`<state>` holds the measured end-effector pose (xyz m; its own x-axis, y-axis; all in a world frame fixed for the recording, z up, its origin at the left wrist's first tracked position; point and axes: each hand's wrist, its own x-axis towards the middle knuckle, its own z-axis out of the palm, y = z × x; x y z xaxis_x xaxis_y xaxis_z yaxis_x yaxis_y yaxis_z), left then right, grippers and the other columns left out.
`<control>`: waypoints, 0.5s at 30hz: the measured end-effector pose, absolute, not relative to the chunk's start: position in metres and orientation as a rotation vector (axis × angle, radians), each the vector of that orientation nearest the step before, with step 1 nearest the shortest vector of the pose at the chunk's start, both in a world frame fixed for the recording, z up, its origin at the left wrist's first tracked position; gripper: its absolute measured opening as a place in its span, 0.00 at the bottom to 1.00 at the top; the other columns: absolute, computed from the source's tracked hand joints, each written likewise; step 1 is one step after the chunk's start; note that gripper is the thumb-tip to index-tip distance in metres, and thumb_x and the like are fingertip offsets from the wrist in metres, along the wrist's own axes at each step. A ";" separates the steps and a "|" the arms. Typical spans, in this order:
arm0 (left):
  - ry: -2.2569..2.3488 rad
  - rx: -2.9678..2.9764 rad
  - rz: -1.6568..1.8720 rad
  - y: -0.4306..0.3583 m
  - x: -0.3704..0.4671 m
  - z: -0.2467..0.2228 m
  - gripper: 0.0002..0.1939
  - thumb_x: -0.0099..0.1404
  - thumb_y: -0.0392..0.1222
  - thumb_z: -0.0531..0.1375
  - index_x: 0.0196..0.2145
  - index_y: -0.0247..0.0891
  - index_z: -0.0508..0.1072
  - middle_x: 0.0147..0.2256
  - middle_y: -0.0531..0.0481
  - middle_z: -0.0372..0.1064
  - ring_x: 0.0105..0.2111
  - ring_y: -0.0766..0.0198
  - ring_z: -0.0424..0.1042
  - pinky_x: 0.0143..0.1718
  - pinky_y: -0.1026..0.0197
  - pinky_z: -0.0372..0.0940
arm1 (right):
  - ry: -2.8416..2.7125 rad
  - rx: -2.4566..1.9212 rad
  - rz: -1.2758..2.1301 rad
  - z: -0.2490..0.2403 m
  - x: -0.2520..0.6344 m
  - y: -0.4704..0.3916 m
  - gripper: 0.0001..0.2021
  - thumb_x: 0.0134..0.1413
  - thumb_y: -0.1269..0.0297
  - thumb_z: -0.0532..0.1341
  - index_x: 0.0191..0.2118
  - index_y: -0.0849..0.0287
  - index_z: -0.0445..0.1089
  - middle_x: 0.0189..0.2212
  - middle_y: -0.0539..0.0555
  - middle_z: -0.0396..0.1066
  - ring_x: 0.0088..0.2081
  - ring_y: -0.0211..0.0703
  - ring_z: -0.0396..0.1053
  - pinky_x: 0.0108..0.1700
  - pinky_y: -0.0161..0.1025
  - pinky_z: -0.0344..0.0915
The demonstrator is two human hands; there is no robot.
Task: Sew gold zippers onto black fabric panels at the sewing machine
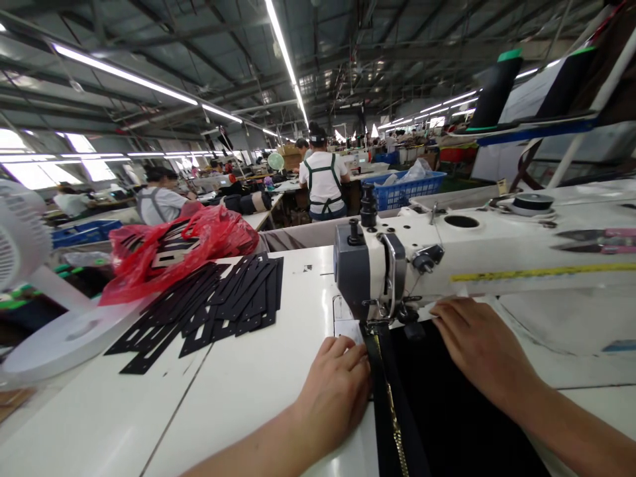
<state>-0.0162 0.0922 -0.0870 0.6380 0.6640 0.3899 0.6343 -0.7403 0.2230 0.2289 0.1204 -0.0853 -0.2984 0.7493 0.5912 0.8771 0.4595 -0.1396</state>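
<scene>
Left hand [342, 381] curls against black fabric [442, 404], grip unclear; right hand [474, 338] pinches its edge beside the sewing machine [481, 248]

Long ceiling tubes [286, 56] and blown-out windows [94, 158] past the far left corner of the bench [248, 391] give bright, diffuse light, while the roof [163, 40] is dim. Glare streaks the bench's far edge, and the black fabric [447, 404] at its near edge swallows detail. Wide-angle distortion stretches the fan [20, 232] and thread cones [497, 93] at the sides; the distance looks soft.
</scene>
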 end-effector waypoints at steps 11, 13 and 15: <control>0.950 2.901 1.010 0.110 -0.025 -0.101 0.11 0.68 0.34 0.51 0.46 0.32 0.69 0.45 0.39 0.70 0.42 0.55 0.71 0.40 0.54 0.70 | -2.369 -1.029 -0.264 -0.101 0.177 0.092 0.17 0.58 0.73 0.49 0.49 0.70 0.69 0.48 0.64 0.70 0.49 0.49 0.68 0.51 0.46 0.67; 0.859 2.940 0.971 0.113 -0.025 -0.100 0.11 0.68 0.34 0.51 0.46 0.30 0.68 0.43 0.38 0.71 0.43 0.56 0.71 0.41 0.54 0.71 | -2.370 -1.027 -0.259 -0.101 0.179 0.093 0.17 0.58 0.73 0.48 0.49 0.71 0.69 0.48 0.64 0.69 0.49 0.49 0.68 0.50 0.46 0.67; 0.784 2.956 0.955 0.115 -0.025 -0.098 0.11 0.68 0.33 0.51 0.45 0.28 0.69 0.43 0.37 0.71 0.44 0.56 0.71 0.44 0.54 0.70 | -2.372 -1.026 -0.251 -0.101 0.178 0.093 0.18 0.58 0.73 0.48 0.49 0.72 0.68 0.48 0.65 0.69 0.49 0.50 0.68 0.50 0.47 0.67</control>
<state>-0.0250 0.1146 -0.0984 0.7028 0.4323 0.5650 0.4695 -0.8785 0.0881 0.1784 0.0927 -0.1009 -0.5653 0.6192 0.5449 0.7197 0.6931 -0.0409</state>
